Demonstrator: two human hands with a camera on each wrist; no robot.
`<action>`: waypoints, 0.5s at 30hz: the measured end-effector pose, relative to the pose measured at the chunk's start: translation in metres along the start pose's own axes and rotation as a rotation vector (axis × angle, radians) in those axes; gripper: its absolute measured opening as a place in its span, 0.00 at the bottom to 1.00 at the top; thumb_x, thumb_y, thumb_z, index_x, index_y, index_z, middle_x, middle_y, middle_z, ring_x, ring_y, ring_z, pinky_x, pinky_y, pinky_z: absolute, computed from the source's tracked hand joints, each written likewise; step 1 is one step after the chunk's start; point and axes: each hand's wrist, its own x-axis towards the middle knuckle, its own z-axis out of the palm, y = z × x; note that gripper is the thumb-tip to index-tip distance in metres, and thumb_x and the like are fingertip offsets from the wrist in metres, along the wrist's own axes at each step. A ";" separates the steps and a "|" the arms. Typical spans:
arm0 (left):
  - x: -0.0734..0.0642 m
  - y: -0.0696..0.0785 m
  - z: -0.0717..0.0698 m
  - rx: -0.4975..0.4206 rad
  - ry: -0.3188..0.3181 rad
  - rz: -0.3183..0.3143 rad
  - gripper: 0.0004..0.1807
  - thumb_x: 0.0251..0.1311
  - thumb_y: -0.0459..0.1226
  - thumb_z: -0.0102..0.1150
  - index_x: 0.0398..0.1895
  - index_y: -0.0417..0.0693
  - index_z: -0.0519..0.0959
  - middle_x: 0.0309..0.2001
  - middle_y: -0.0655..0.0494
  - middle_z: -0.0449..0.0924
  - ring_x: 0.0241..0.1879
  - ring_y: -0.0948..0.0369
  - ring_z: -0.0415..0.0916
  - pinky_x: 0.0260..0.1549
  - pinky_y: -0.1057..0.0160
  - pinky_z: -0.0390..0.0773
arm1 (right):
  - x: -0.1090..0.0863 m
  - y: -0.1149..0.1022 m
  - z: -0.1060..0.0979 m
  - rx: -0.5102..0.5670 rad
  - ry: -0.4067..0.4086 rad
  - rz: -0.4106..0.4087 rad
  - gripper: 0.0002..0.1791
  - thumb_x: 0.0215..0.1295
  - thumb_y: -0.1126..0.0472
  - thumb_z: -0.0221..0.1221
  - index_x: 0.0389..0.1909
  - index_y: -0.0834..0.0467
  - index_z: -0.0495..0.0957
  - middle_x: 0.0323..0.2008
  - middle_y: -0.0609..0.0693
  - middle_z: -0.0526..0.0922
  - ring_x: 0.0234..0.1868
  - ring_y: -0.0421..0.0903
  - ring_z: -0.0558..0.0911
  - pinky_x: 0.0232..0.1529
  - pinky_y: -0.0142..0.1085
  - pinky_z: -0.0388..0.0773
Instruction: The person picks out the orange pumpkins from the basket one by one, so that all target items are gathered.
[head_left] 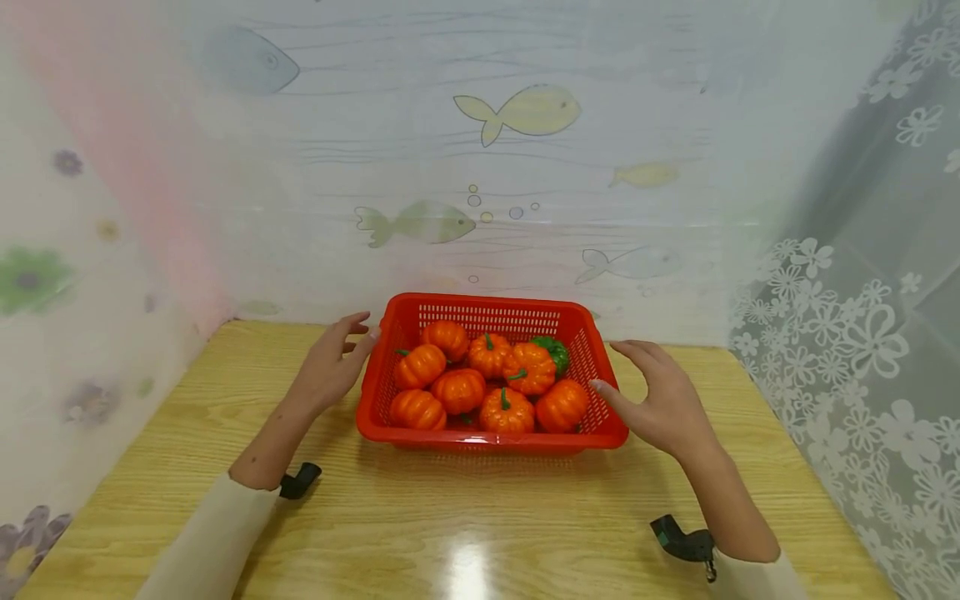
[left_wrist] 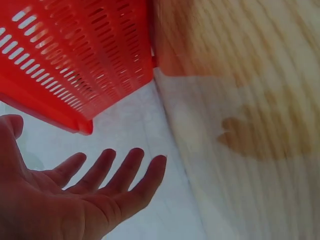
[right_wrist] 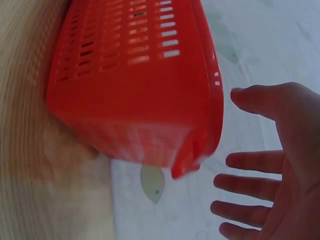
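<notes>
A red slotted plastic basket [head_left: 491,439] sits on the table, holding several small orange pumpkins [head_left: 460,392] with green stems. Behind them, a green pumpkin-like piece [head_left: 555,353] is partly hidden at the back right. My left hand [head_left: 330,367] is at the basket's left side, fingers loosely spread. In the left wrist view, a gap shows between that hand [left_wrist: 75,200] and the basket wall [left_wrist: 100,60]. On the opposite side is my right hand [head_left: 663,404], thumb near the rim. The right wrist view shows this hand [right_wrist: 300,160] holding nothing, apart from the basket [right_wrist: 130,95].
The wooden table [head_left: 465,517] meets a pale wall [head_left: 525,267] with fish drawings, close behind the basket. Flower-patterned coverings hang on the left [head_left: 90,333] and right [head_left: 862,375]. Black wrist-worn camera pieces [head_left: 302,481] project from both forearms above the table.
</notes>
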 end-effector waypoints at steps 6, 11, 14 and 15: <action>0.007 -0.004 0.007 -0.074 -0.026 -0.003 0.38 0.80 0.59 0.45 0.84 0.51 0.59 0.74 0.39 0.69 0.68 0.34 0.72 0.65 0.34 0.75 | 0.006 -0.010 0.008 -0.006 -0.026 -0.021 0.35 0.69 0.47 0.70 0.71 0.61 0.76 0.69 0.62 0.76 0.70 0.65 0.73 0.67 0.67 0.71; 0.008 -0.005 0.012 -0.147 -0.056 -0.004 0.35 0.81 0.54 0.48 0.85 0.56 0.58 0.74 0.40 0.68 0.66 0.35 0.75 0.56 0.39 0.83 | 0.011 -0.017 0.015 0.001 -0.051 -0.043 0.35 0.69 0.46 0.70 0.70 0.61 0.76 0.67 0.61 0.77 0.68 0.64 0.76 0.66 0.65 0.74; 0.008 -0.005 0.014 -0.191 -0.069 0.003 0.34 0.81 0.50 0.50 0.85 0.56 0.58 0.74 0.40 0.68 0.65 0.35 0.76 0.53 0.40 0.85 | 0.014 -0.022 0.018 -0.003 -0.073 -0.055 0.34 0.69 0.46 0.70 0.68 0.62 0.77 0.65 0.60 0.79 0.66 0.63 0.78 0.65 0.63 0.76; 0.007 -0.005 0.014 -0.204 -0.074 0.006 0.34 0.81 0.49 0.51 0.85 0.56 0.58 0.74 0.40 0.68 0.65 0.35 0.75 0.53 0.41 0.85 | 0.014 -0.023 0.018 -0.007 -0.079 -0.060 0.33 0.68 0.47 0.70 0.67 0.63 0.78 0.64 0.61 0.80 0.65 0.63 0.79 0.65 0.63 0.76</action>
